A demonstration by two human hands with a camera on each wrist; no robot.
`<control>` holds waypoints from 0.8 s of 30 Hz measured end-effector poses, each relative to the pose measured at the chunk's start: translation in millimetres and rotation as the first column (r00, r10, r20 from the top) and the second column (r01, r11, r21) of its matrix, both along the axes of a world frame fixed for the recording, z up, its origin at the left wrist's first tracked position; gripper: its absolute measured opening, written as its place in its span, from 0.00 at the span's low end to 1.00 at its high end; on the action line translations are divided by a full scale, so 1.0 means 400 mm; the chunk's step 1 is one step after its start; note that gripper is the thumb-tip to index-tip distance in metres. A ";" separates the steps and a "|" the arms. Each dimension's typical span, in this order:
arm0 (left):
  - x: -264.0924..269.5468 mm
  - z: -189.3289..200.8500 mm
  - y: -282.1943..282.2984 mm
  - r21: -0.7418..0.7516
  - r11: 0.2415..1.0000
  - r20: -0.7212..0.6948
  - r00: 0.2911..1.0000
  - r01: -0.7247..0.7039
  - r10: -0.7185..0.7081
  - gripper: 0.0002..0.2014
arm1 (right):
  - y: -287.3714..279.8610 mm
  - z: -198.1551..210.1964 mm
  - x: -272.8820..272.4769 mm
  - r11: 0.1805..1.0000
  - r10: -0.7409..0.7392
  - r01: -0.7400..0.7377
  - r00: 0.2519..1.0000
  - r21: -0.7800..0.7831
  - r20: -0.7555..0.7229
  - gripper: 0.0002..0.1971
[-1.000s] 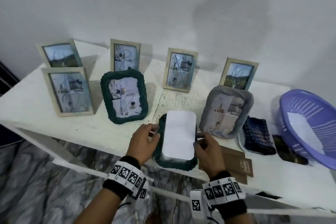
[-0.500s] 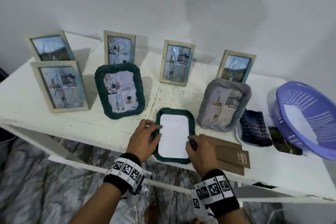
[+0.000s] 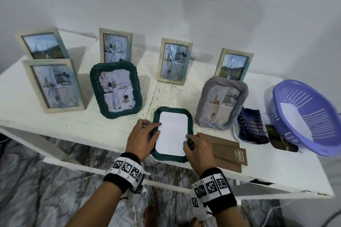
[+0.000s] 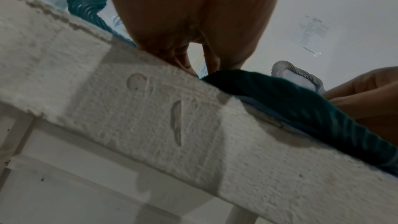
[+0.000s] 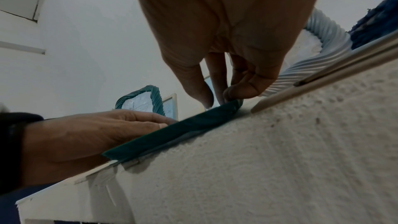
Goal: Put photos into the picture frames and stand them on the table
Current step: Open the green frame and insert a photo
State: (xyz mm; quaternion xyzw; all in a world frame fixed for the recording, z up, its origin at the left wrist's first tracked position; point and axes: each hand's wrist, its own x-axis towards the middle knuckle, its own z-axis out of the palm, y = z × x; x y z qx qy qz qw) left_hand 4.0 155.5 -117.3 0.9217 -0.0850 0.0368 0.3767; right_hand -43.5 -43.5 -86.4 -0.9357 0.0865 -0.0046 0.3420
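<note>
The dark green frame [image 3: 172, 134] lies face down at the near edge of the bench [image 3: 77, 125], at about 6 o'clock, so its open back takes the white photo [image 3: 172, 132]. The left hand [image 3: 143, 139] rests on its left rim, fingers fairly straight on the paper's edge. The right hand [image 3: 198, 150] pinches the right rim (steadying it, probably). Backing boards [image 3: 225, 149] wait at 4 o'clock.
</note>
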 end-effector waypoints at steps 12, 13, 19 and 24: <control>-0.002 -0.009 0.005 -0.050 0.999 -0.036 0.999 -0.007 0.005 0.18 | -0.023 0.017 -0.011 1.000 0.016 -0.019 0.992 0.024 0.128 0.12; -0.003 -0.009 0.008 -0.059 0.998 -0.044 0.999 -0.004 0.002 0.19 | -0.040 0.021 -0.015 1.000 0.021 -0.023 0.988 0.009 0.152 0.12; -0.006 -0.008 0.011 -0.125 0.992 -0.032 0.999 -0.014 0.010 0.23 | -0.196 0.052 -0.047 0.917 0.167 -0.187 0.982 -0.352 -0.086 0.27; -0.008 -0.026 0.012 -0.127 0.992 0.005 1.000 -0.024 0.025 0.30 | -0.267 0.064 -0.070 0.837 0.244 -0.380 0.903 -0.394 -0.353 0.35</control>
